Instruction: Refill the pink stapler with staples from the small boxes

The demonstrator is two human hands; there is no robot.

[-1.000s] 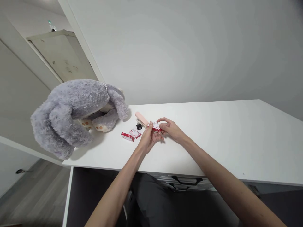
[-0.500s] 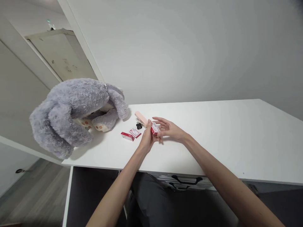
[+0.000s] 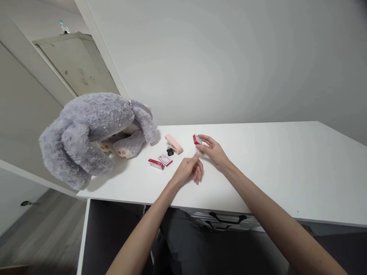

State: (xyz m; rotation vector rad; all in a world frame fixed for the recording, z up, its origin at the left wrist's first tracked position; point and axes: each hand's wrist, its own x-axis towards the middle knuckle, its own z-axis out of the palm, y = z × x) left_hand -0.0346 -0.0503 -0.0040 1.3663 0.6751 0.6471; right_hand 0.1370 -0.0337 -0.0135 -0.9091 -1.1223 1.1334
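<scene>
Pinching a small red-and-white box (image 3: 197,139) between thumb and fingers, the right hand (image 3: 214,152) is holding it over the middle of the counter (image 3: 269,168); whether the box is touching the smooth white top cannot be told. The left hand (image 3: 187,170), slightly blurred, is poised nearer the person, its fingers curling loosely and its thumb pointing toward the box, nothing visible in its grasp. Two more slim cardboard boxes are resting to the left, making three altogether: an upright carton (image 3: 156,164) is showing a red strip above a white face, and a flat carton (image 3: 165,160) just beside it is showing a white label framed in red. Their print is appearing too small to read. Behind them, one pale-pink stapler (image 3: 174,144), long and rounded, is lying aslant, a small black clip (image 3: 170,151) sitting beside it. One big plush toy (image 3: 97,114), shaggy and lavender-grey, is slumping over the counter's left end, its cream soles showing orange spots. Two dark, curved drawer handles (image 3: 228,219) are jutting below.
</scene>
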